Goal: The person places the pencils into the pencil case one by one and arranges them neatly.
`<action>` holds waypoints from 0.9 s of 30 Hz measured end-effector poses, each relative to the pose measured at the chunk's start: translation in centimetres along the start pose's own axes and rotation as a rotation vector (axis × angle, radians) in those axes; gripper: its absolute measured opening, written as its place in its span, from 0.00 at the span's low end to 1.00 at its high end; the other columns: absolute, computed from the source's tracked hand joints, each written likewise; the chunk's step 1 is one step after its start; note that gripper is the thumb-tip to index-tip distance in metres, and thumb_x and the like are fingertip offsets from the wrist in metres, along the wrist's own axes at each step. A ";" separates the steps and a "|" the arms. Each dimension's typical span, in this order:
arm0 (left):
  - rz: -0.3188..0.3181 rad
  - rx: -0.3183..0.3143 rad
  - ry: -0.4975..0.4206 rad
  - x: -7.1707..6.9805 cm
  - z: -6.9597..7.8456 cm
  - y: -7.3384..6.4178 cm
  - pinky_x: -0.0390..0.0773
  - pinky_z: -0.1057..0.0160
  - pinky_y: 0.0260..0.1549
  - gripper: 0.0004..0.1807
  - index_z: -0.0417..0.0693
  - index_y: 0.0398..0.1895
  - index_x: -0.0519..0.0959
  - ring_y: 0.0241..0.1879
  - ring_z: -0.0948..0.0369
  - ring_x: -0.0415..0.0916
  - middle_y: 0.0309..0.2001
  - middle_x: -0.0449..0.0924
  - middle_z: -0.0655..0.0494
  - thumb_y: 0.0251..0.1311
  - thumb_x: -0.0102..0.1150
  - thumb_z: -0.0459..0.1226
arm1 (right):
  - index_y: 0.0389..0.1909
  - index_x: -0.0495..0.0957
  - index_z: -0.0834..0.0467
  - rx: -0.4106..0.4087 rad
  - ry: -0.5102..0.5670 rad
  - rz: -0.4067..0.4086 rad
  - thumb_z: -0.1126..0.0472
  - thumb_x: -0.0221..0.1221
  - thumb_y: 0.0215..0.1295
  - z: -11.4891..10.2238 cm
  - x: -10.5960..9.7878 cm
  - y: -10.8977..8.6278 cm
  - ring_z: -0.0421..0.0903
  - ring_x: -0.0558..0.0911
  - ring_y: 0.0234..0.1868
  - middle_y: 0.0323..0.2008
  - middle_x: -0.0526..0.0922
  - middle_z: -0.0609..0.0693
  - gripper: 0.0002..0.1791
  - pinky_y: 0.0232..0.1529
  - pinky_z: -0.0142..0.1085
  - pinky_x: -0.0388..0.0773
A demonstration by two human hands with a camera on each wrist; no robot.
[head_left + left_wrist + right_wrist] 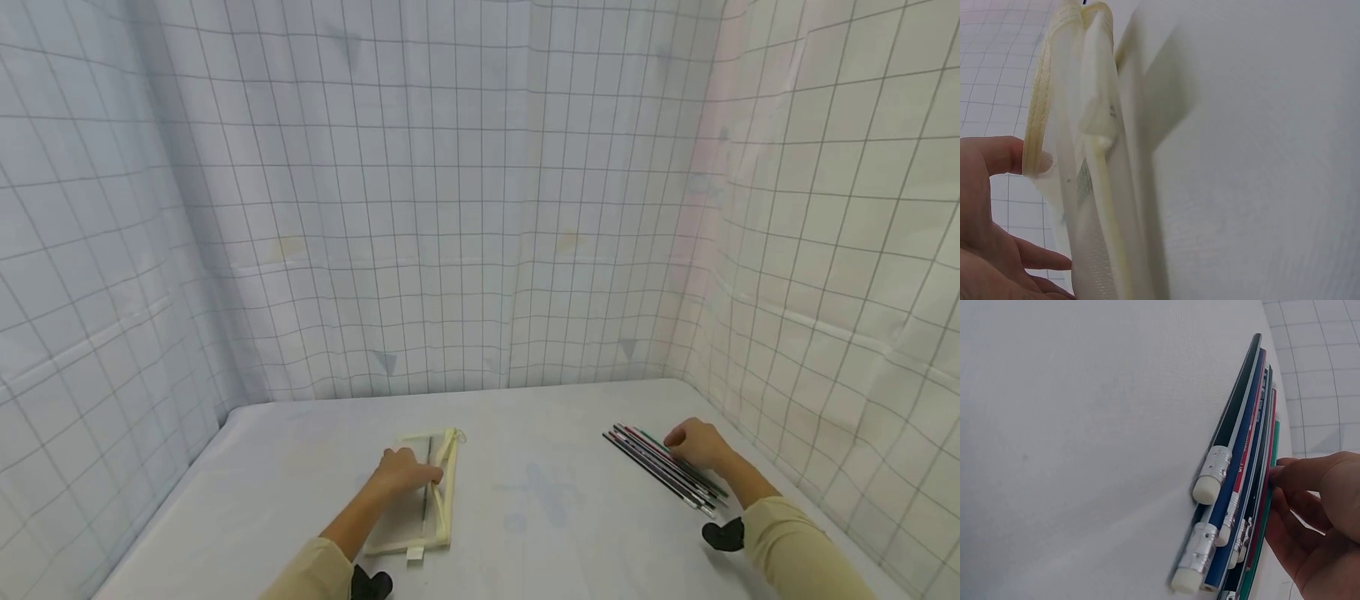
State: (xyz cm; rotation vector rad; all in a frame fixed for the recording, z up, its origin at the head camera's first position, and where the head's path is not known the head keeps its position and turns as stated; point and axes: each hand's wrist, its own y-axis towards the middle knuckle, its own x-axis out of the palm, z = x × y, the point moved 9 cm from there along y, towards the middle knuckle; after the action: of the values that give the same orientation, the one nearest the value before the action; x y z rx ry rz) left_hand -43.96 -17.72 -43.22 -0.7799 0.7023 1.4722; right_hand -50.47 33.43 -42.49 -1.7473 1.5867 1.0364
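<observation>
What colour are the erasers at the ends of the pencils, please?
The visible erasers are white, seen best in the right wrist view.

White table [540,533]; pencils [660,467], pouch [405,518], apparently mesh

Soft light, perhaps slight blur

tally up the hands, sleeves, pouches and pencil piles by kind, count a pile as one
Hands: 2 (left hand, right hand)
Cream sleeves: 2 (left sleeve, right sleeve)
Mesh pouch: 1
Pencil pile: 1 (pencils overlap, single count unclear)
Total: 6
</observation>
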 end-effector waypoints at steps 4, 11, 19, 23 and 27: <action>-0.001 -0.004 -0.020 0.0 -0.3 0.1 0.75 0.43 0.47 0.32 0.22 0.45 0.75 0.42 0.45 0.69 0.46 0.71 0.31 0.45 0.65 0.44 | 0.42 0.83 0.72 -0.003 -0.021 0.004 0.72 0.62 0.63 -0.1 0.1 0.1 0.55 0.84 0.40 0.38 0.85 0.56 0.09 0.43 0.51 0.82; -0.007 -0.007 -0.043 0.0 -0.5 0.2 0.74 0.44 0.46 0.31 0.24 0.44 0.75 0.41 0.46 0.68 0.44 0.72 0.34 0.45 0.61 0.45 | 0.43 0.83 0.73 0.037 -0.029 0.040 0.69 0.62 0.62 0.1 -0.4 0.0 0.57 0.83 0.40 0.38 0.85 0.60 0.11 0.41 0.51 0.82; -0.005 -0.007 -0.046 0.1 -0.6 0.3 0.74 0.42 0.50 0.36 0.19 0.50 0.74 0.43 0.44 0.70 0.48 0.72 0.29 0.47 0.62 0.46 | 0.45 0.83 0.72 0.032 0.036 0.081 0.67 0.64 0.63 -0.4 -1.0 0.4 0.58 0.83 0.42 0.41 0.86 0.61 0.14 0.41 0.50 0.83; 0.003 0.003 -0.086 0.2 -0.6 0.0 0.71 0.37 0.58 0.42 0.16 0.58 0.70 0.54 0.37 0.71 0.60 0.66 0.17 0.49 0.63 0.46 | 0.47 0.83 0.73 0.044 0.112 0.085 0.66 0.64 0.64 -1.3 -1.0 0.7 0.62 0.83 0.46 0.44 0.85 0.63 0.15 0.45 0.53 0.82; 0.021 0.009 -0.151 0.3 -0.7 -0.1 0.67 0.34 0.63 0.45 0.14 0.62 0.67 0.64 0.29 0.65 0.67 0.56 0.14 0.51 0.64 0.45 | 0.51 0.82 0.72 0.059 0.212 0.084 0.66 0.62 0.68 -2.4 -0.4 1.2 0.60 0.82 0.47 0.47 0.84 0.63 0.16 0.47 0.52 0.82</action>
State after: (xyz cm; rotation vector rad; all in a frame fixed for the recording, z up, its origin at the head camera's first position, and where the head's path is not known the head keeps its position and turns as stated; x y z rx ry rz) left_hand -43.84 -18.10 -43.88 -0.6480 0.6039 1.5284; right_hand -51.19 31.53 -40.71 -1.8129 1.8156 0.8553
